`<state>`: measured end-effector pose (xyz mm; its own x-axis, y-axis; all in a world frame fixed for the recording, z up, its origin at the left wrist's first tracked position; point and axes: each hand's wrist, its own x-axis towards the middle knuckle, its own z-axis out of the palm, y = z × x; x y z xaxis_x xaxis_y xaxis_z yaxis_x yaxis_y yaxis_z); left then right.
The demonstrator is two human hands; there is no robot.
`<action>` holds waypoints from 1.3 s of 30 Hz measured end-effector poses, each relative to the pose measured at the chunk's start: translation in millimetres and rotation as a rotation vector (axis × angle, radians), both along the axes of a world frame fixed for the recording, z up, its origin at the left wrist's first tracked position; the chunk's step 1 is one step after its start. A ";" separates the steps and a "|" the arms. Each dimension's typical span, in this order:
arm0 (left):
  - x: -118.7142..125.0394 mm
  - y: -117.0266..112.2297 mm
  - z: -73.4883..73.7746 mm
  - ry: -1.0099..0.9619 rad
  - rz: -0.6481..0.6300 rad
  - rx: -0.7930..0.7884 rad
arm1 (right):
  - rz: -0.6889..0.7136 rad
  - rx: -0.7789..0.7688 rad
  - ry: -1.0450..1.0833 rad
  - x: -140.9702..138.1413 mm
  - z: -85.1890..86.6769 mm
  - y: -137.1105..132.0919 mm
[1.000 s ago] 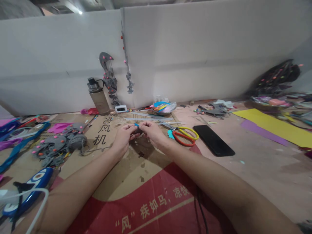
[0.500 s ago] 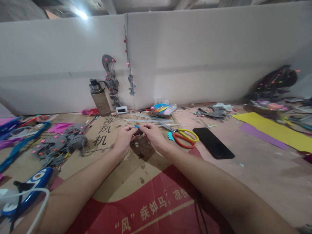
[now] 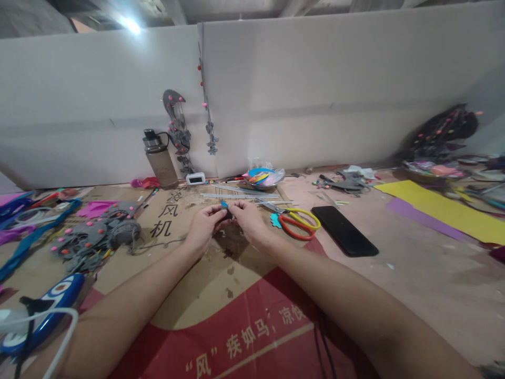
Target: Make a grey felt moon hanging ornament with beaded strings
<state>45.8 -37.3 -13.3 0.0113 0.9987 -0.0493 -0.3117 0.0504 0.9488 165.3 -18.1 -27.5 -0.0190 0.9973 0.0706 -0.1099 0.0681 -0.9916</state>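
Both hands meet over the cardboard sheet [image 3: 185, 305], fingertips nearly touching. Between them is a small blue piece [image 3: 224, 205], perhaps felt, with something dark under it. My left hand [image 3: 205, 223] pinches it between thumb and forefinger. My right hand [image 3: 248, 218] is closed at the piece's right side, its thumb and forefinger pressed together; the fingers partly hide what they grip. Close to the right hand lie scissors [image 3: 299, 223] with yellow and red handles, beside a turquoise cutout [image 3: 275, 220]. Grey yarn [image 3: 158, 245] runs from a ball [image 3: 125, 233] toward my left wrist.
A black phone [image 3: 344, 230] lies right of the scissors. Metal rulers [image 3: 240, 195], a dish of coloured pieces [image 3: 263, 178] and a bottle [image 3: 161, 160] stand behind the hands. Grey felt with pompoms [image 3: 81, 239] lies left; yellow sheets [image 3: 437, 210] lie right. A white cable [image 3: 73, 329] crosses near my left forearm.
The blue piece now stands more upright between my fingertips, showing a pointed top. My right fingers have shifted slightly. The whole view has moved a little.
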 end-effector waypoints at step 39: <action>-39.8 25.6 17.6 -0.070 0.348 0.209 | 0.133 0.390 -0.797 41.5 35.3 6.7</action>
<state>5.9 -11.7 4.4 -0.3330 0.9320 0.1435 -0.3399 -0.2606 0.9036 206.8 -11.4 7.8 -0.3211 0.8914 0.3198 0.5701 0.4516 -0.6863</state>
